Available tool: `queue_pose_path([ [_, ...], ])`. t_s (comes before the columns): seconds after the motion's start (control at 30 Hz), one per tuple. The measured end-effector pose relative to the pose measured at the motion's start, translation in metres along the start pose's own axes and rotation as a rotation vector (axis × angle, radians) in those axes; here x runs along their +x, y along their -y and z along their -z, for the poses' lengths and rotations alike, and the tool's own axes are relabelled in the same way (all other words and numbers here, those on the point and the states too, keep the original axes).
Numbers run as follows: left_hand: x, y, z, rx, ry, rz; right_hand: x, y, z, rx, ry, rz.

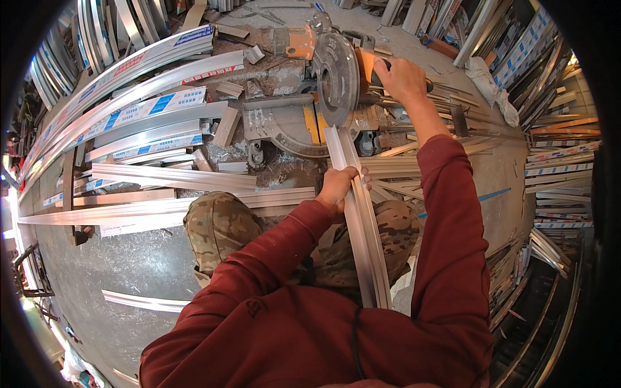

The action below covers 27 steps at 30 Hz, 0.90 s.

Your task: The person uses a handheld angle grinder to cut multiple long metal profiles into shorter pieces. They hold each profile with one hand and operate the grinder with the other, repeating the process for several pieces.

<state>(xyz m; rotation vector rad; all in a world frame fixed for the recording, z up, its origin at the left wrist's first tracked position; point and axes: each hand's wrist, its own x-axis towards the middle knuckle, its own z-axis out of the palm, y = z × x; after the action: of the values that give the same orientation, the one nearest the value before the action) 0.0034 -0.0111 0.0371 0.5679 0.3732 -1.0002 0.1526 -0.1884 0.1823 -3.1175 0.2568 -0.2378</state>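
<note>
Metal profile [365, 239], far end over the front edge of the saw base [279, 131], looks light, stiff and slick; hold mid-length. Left hand [338, 187] has fingers wrapped around it; right hand [402, 79] grasps the saw handle [367, 67].

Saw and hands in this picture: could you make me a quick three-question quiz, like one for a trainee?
1. Which hand grips the saw?

2. True or false: the left hand holds nothing.

3. What colour are the sleeves?
a) green
b) white
c) dark red

Key:
1. The right hand.
2. False; it is closed around a metal strip.
3. c
</note>
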Motion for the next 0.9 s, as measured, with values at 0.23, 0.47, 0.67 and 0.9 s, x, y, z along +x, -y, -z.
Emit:
queue_pose_path([
  [0.23, -0.001, 0.001, 0.002, -0.008, -0.006, -0.008, 0.0, -0.001, -0.001, 0.003, -0.002, -0.003],
  [0.47, -0.001, 0.002, 0.002, 0.006, -0.008, -0.031, 0.0, -0.004, -0.005, -0.002, -0.023, 0.003],
  [0.67, 0.002, -0.002, -0.003, 0.04, -0.003, -0.011, 0.002, -0.009, -0.005, 0.011, -0.028, 0.002],
  [0.9, 0.015, 0.008, 0.021, 0.167, -0.145, -0.24, 0.014, 0.001, -0.012, 0.138, 0.021, -0.006],
])
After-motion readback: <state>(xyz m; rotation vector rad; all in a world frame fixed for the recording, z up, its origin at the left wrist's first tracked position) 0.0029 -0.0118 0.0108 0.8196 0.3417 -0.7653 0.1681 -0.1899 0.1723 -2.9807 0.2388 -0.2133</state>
